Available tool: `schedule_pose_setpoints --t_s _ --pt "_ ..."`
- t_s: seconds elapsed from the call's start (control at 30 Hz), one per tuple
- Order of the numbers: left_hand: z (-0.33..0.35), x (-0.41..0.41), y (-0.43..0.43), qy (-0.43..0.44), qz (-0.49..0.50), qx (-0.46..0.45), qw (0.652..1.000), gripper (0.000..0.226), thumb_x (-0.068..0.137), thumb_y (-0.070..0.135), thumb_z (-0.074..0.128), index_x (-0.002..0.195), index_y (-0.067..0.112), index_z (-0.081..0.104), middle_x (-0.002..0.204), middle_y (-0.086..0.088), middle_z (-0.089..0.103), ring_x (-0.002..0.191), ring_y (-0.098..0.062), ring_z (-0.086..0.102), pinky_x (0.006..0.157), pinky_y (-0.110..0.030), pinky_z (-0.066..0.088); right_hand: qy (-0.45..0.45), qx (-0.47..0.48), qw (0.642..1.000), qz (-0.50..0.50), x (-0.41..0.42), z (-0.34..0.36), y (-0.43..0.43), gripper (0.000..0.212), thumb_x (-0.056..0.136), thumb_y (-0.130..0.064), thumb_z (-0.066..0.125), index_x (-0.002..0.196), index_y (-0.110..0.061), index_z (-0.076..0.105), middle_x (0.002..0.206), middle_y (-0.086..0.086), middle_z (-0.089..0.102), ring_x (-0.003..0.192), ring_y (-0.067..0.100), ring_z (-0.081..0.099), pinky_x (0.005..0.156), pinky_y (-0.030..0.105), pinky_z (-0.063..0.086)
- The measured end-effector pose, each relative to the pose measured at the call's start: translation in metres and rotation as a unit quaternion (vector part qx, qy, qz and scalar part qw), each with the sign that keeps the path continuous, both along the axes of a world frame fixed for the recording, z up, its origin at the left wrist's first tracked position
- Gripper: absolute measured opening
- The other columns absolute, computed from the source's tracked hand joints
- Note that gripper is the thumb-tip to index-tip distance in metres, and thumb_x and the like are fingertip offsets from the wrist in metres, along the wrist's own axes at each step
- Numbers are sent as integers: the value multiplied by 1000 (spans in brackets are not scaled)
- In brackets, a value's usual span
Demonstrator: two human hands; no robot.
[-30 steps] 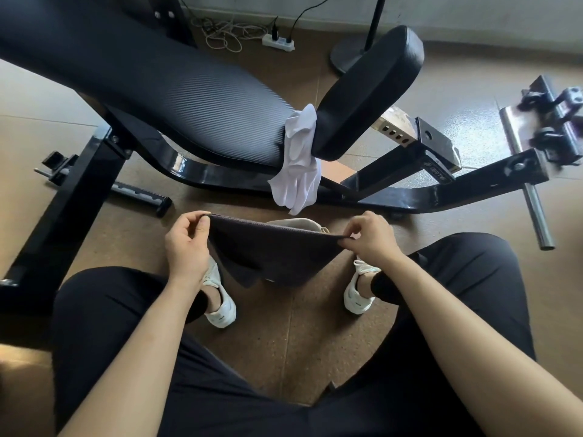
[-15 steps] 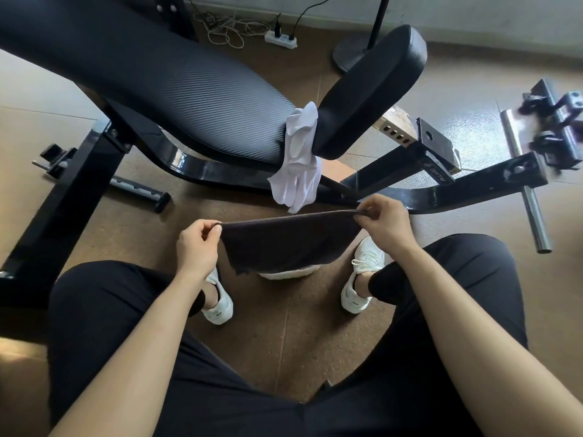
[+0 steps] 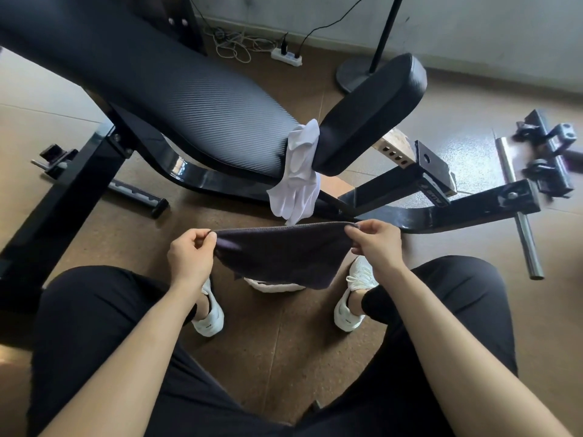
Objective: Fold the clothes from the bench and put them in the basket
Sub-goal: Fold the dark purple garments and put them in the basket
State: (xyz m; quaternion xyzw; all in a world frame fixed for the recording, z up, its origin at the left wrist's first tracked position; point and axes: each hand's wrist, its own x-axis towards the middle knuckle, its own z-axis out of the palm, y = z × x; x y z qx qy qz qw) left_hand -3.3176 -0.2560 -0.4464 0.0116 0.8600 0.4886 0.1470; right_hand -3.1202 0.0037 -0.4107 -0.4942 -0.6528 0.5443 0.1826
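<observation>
Brown floor (image 3: 277, 357), grey wall (image 3: 473, 26) behind. Bench (image 3: 189, 99) ahead; white cloth (image 3: 299, 181) hangs wedged between its pads. Dark cloth (image 3: 280, 257) held taut in air before the bench's near edge, above a white rim (image 3: 274, 285), possibly the basket. Left hand (image 3: 189, 257) and right hand (image 3: 375, 244) each pinch a top corner. Risk: light pinches slip; loose lower edge folds crooked.

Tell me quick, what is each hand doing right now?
Left hand: closed, pinching one top corner of the dark cloth.
Right hand: closed, pinching the other top corner of the same cloth.
</observation>
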Motion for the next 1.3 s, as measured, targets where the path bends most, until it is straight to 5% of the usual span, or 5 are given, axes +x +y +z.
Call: schedule_pose_setpoints --t_s 0.17,0.43,0.73,1.0,1.3 --pt "6 13 9 -19 -11 38 999 16 97 24 67 110 18 73 98 -1 73 99 -22 69 86 -40 59 25 -36 999 -6 -6 0 -15 11 86 -16 80 82 -9 74 63 -1 66 56 10 61 60 27 56" --pt "21 46 26 -21 -146 114 983 11 93 17 73 98 27 76 93 5 78 92 -13 74 80 -31 60 56 -47 994 85 -19 14 -56 2 89 -9 76 89 -7 77 85 15 76 73 15 70 69 31 61" --pt "25 61 34 -23 -204 112 972 18 91 18 75 107 23 80 103 9 78 103 -11 72 92 -35 60 49 -23 980 191 -29 4 -84 8 90 -12 76 93 -17 81 83 -5 78 83 11 75 81 33 62" --pt "31 59 33 -20 -200 144 969 25 80 16 85 101 28 78 97 11 78 93 -5 74 87 -27 61 70 -39 965 249 -32 4 -87 41 84 6 54 112 -9 78 102 7 79 102 22 74 96 48 58" --pt "32 52 27 69 -205 81 973 19 90 17 75 104 29 73 95 14 73 92 -2 71 76 -17 59 38 128 953 270 -33 -6 -73 31 87 -5 71 111 -23 77 101 -1 68 91 8 65 77 23 56"
